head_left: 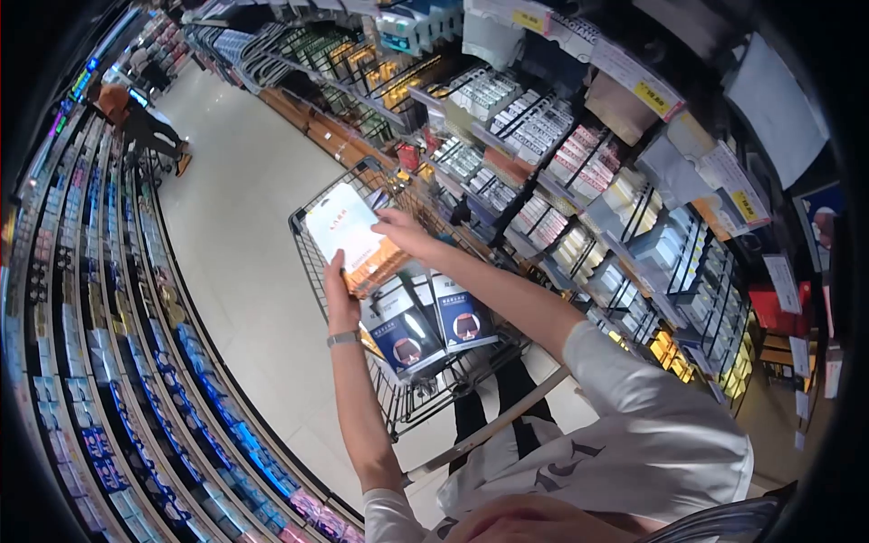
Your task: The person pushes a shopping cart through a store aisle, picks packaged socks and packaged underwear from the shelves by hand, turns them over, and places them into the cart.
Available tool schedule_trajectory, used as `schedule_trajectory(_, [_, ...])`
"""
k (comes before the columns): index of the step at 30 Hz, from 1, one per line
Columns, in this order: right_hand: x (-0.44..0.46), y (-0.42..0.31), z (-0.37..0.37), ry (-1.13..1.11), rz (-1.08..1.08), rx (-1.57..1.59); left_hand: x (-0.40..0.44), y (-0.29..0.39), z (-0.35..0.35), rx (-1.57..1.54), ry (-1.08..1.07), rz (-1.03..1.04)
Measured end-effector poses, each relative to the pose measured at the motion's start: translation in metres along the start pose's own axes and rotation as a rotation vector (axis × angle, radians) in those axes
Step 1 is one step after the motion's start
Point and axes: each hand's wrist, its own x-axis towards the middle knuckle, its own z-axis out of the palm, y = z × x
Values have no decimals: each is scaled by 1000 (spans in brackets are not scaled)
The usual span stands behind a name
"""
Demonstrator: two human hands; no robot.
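Observation:
Over a wire shopping cart [395, 422], a white and orange package [348, 231] is held between both hands. My left hand [339, 294], below a wristband, grips its near left edge. On the right edge, my right hand [403, 233] is closed round the package, with its fingers on the front. Beneath, in the cart, lie a dark blue and white box [405, 341] and a similar box [464, 317] beside it. The held package hides part of the cart's contents.
Curved shelves [136, 362] of small packets line the left side. Racks of hanging boxed goods [534, 127] stand at the right. Up the pale aisle floor [213, 181], a person in an orange top [112, 101] is by another cart. The cart's handle [511, 412] crosses near my body.

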Motion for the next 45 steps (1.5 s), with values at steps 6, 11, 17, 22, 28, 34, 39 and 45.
schedule_trajectory(6, [-128,-11,-9,-55,-581,-864,-111,-34,21,1154,328,577])
schedule_trajectory(11, [-361,-44,-67,-515,-78,-1042,-303,-98,69,1249,-488,295])
schedule_trajectory(17, [-467,9,-100,-135,-272,-1559,-335,-180,42,1493,-853,-67])
schedule_trajectory(22, [-417,106,-61,-223,64,-1791,-293,-212,22,1243,-1096,-245])
schedule_trajectory(28, [-394,106,-52,-512,295,-1928,-281,-231,17,1195,-1051,-427])
schedule_trajectory(34, [-405,59,-66,-553,196,-1724,-311,-210,41,1524,-1006,-44])
schedule_trajectory(39, [-404,95,-85,-327,-267,-1655,-285,-231,16,1542,-1010,122])
schedule_trajectory(45, [-459,48,-77,-210,-275,-1617,-318,-240,18,1727,-799,432])
